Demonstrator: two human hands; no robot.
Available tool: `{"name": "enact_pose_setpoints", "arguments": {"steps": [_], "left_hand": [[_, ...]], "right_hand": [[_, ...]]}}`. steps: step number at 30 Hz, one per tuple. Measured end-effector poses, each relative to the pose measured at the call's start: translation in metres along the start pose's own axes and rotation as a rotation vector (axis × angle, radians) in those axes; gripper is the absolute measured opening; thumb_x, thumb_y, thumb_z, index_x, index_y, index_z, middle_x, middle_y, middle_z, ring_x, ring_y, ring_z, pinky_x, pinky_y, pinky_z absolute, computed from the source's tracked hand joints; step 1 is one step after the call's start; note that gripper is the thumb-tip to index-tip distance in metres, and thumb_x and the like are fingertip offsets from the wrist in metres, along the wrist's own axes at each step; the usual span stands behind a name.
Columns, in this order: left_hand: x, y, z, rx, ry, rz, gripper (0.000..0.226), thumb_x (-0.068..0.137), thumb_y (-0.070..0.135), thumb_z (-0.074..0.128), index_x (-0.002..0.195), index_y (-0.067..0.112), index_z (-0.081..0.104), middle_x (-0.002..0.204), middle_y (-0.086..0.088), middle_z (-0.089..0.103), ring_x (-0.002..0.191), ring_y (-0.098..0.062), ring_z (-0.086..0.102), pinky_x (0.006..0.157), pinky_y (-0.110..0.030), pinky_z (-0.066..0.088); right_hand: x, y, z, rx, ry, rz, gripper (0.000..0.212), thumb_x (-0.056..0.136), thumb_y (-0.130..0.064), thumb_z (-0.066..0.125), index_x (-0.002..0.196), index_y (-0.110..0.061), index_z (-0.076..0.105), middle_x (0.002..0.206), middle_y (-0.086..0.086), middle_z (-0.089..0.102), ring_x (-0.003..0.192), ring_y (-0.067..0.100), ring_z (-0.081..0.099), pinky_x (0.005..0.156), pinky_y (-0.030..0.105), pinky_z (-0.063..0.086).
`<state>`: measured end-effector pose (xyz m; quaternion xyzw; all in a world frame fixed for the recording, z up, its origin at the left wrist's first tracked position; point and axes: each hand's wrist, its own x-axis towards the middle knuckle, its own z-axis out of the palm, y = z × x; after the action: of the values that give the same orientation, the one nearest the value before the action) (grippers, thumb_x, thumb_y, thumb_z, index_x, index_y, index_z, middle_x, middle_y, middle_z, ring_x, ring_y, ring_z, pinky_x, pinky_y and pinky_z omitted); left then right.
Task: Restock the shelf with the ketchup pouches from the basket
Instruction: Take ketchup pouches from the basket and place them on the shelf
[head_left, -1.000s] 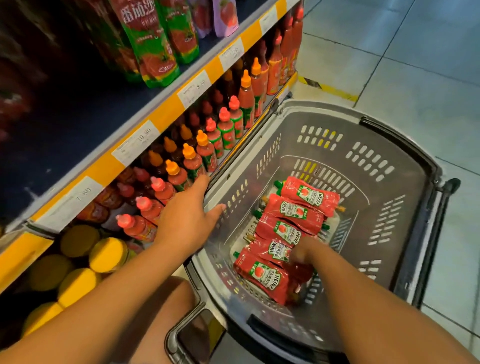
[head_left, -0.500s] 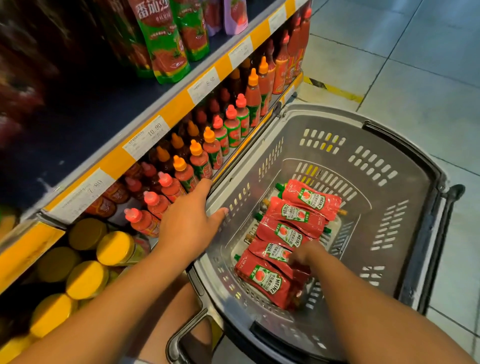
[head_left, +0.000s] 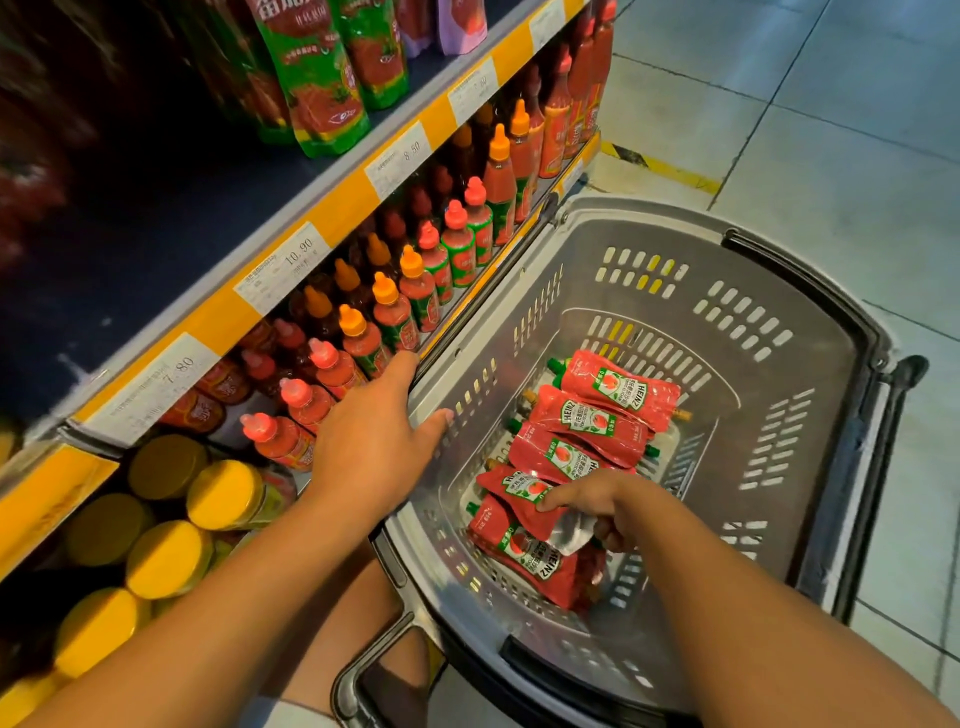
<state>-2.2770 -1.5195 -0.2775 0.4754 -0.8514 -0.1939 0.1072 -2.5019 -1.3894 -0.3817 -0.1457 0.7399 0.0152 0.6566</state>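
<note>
The step in hand looks like the pick-up: the right hand (head_left: 587, 506) reaches into the grey slotted plastic basket (head_left: 810, 332) and pinches the second-nearest red foil ketchup pouch (head_left: 524, 493), its bottom edge lifted enough to show the silver underside. Four more red ketchup pouches (head_left: 587, 421) lie overlapping in a row on the basket floor, green caps toward the shelf side. The left hand (head_left: 374, 441) rests spread over the basket's near rim, fingers straight, index reaching toward the yellow-edged metal shelf (head_left: 332, 213) where red squeeze bottles with orange and pink caps (head_left: 395, 306) stand in rows.

The next move probably calls for lifting the pouch clear of its neighbours and finding a free slot on the shelf; which slot is meant for pouches I cannot tell.

Compared with half a second ago, the right hand has raised that pouch off the pile; the left hand has stayed put.
</note>
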Motion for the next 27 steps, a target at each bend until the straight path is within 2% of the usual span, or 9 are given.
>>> {"name": "enact_pose_setpoints", "arguments": {"steps": [2,4,5,9,14,17,20,23,27], "left_hand": [[-0.001,0.0,0.0,0.019,0.001,0.008,0.041,0.093,0.05,0.068,0.12,0.029,0.045,0.089,-0.001,0.071,0.077,-0.033,0.066,0.06,-0.047,0.056],[-0.001,0.002,0.001,0.049,-0.004,0.018,0.04,0.094,0.05,0.065,0.12,0.028,0.045,0.095,0.0,0.07,0.081,-0.033,0.067,0.061,-0.047,0.056],[-0.002,0.003,0.0,0.052,0.002,0.03,0.039,0.095,0.05,0.064,0.12,0.027,0.045,0.1,0.001,0.068,0.085,-0.032,0.066,0.063,-0.047,0.056],[-0.004,0.004,-0.004,-0.043,0.057,0.147,0.044,0.097,0.042,0.064,0.133,0.02,0.05,0.118,-0.001,0.053,0.11,-0.028,0.055,0.084,-0.05,0.051],[-0.014,0.03,-0.016,-0.271,0.154,0.321,0.011,0.091,0.012,0.064,0.101,0.014,0.067,0.101,0.002,0.061,0.097,-0.022,0.059,0.082,-0.039,0.047],[-0.019,0.063,-0.008,-0.412,-0.319,0.348,0.018,0.084,0.009,0.056,0.075,0.021,0.065,0.072,0.007,0.065,0.068,-0.013,0.061,0.064,-0.034,0.049],[-0.02,0.085,0.03,-0.04,-0.819,0.474,0.016,0.093,0.015,0.054,0.082,0.015,0.066,0.078,-0.001,0.069,0.074,-0.021,0.066,0.069,-0.038,0.054],[-0.017,0.105,0.071,0.255,-1.053,0.498,0.02,0.098,0.018,0.054,0.105,0.01,0.071,0.105,-0.013,0.072,0.096,-0.033,0.068,0.084,-0.041,0.057],[-0.007,0.121,0.131,0.511,-1.195,0.51,0.026,0.098,0.006,0.057,0.117,-0.006,0.068,0.116,-0.022,0.07,0.104,-0.037,0.07,0.084,-0.042,0.057]], "right_hand": [[-0.014,-0.004,-0.001,-0.014,0.015,-0.095,0.043,0.102,-0.04,0.063,0.071,-0.011,0.063,0.047,-0.003,0.062,0.045,0.008,0.052,0.058,0.022,0.049],[-0.021,-0.003,-0.004,0.007,0.069,-0.152,0.04,0.095,-0.04,0.071,0.067,-0.013,0.064,0.068,0.004,0.07,0.071,0.017,0.06,0.087,0.034,0.052],[-0.027,-0.002,-0.006,0.031,0.086,-0.172,0.037,0.091,-0.04,0.075,0.068,-0.013,0.065,0.077,0.008,0.069,0.074,0.019,0.059,0.089,0.036,0.051],[-0.075,-0.002,-0.022,0.049,0.081,-0.19,0.033,0.094,-0.033,0.074,0.071,-0.012,0.067,0.047,-0.003,0.057,0.039,0.006,0.047,0.039,0.017,0.04],[-0.142,0.014,-0.049,0.257,0.177,-0.227,0.03,0.079,-0.038,0.087,0.075,-0.017,0.066,0.051,0.0,0.047,0.046,0.013,0.027,0.048,0.023,0.024],[-0.193,0.026,-0.061,0.437,0.311,-0.355,0.036,0.07,-0.044,0.088,0.078,-0.016,0.066,0.064,0.009,0.06,0.042,0.011,0.029,0.045,0.022,0.025],[-0.236,0.034,-0.056,0.572,0.393,-0.481,0.046,0.066,-0.048,0.085,0.095,-0.017,0.067,0.089,0.022,0.073,0.048,0.013,0.027,0.045,0.022,0.021],[-0.258,0.04,-0.034,0.745,0.383,-0.606,0.021,0.091,-0.029,0.074,0.081,-0.017,0.06,0.069,0.01,0.073,0.052,0.013,0.025,0.049,0.026,0.017],[-0.251,0.052,-0.017,0.91,0.444,-0.666,0.016,0.092,-0.024,0.075,0.084,-0.018,0.063,0.063,0.001,0.062,0.039,0.007,0.034,0.041,0.023,0.024]]}}
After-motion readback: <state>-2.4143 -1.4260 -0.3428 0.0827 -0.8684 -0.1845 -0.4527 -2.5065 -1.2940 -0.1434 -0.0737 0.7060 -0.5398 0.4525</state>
